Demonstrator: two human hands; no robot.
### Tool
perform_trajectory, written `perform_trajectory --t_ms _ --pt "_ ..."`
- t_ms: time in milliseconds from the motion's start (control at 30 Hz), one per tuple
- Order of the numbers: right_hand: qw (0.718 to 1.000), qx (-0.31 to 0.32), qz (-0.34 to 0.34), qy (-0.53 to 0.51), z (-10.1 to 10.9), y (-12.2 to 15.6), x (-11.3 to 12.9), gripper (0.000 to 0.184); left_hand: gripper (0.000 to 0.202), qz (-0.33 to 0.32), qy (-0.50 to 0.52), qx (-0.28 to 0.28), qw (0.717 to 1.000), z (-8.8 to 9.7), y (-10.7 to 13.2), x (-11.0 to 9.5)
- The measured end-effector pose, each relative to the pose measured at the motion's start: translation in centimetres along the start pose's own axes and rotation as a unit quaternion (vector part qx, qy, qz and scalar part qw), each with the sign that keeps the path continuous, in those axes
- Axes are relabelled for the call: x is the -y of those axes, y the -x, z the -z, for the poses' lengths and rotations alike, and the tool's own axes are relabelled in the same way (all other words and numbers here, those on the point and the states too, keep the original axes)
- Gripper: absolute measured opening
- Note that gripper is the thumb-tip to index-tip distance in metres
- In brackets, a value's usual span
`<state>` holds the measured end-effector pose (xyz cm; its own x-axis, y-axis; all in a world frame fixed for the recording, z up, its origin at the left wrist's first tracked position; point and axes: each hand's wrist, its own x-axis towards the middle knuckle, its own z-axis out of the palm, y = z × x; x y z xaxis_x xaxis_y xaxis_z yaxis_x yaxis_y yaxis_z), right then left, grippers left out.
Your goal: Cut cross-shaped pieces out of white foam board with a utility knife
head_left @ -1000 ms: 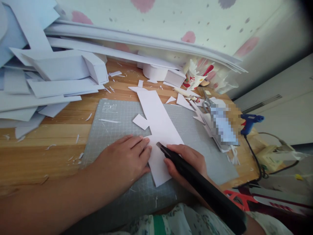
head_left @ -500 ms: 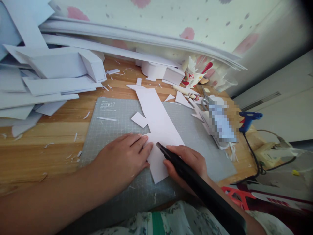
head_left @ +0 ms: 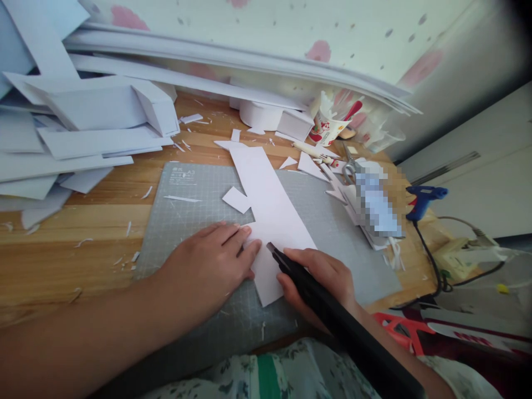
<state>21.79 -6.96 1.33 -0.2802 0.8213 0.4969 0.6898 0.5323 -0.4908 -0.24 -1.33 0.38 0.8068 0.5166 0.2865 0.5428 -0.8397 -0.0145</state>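
A long white board strip (head_left: 274, 199) lies slanted across the grey cutting mat (head_left: 178, 216). My left hand (head_left: 211, 252) rests flat on its left edge, fingers stretched out and pressing down, thumb on the strip. In my right hand (head_left: 322, 271) is a black utility knife (head_left: 332, 313), gripped between thumb and fingers. Its blade tip is at the strip's surface, just right of my left thumb; whether it touches I cannot tell. A small white rectangle (head_left: 236, 199) lies against the strip's left edge, and a thin white sliver (head_left: 182, 198) is on the mat's upper left.
White board pieces (head_left: 100, 105) are heaped at the left. Along the back stand a paper cup (head_left: 326, 130) and a rolled white piece (head_left: 260, 116). Scissors (head_left: 348, 163), a blurred-out object (head_left: 379, 205) and a blue glue gun (head_left: 424, 200) with its cord are on the right.
The view has shifted very slightly. Both hands, the knife and the strip keep nearly the same places; nothing has been picked up or let go.
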Motion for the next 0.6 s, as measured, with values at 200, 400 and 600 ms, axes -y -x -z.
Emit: perform_trajectory --t_ms 200,400,600 --pt "1.0 0.009 -0.013 0.002 0.4 0.9 0.2 0.035 0.026 0.005 -0.001 0.014 1.0 0.0 -0.2 0.1" --pt "1.0 0.017 -0.001 0.017 0.7 1.8 0.6 0.037 0.028 -0.003 -0.01 0.011 1.0 -0.3 0.0 0.2" --pt "0.999 0.004 0.014 0.037 1.1 2.9 1.1 0.031 0.027 -0.011 -0.004 0.016 1.0 0.0 -0.1 0.3"
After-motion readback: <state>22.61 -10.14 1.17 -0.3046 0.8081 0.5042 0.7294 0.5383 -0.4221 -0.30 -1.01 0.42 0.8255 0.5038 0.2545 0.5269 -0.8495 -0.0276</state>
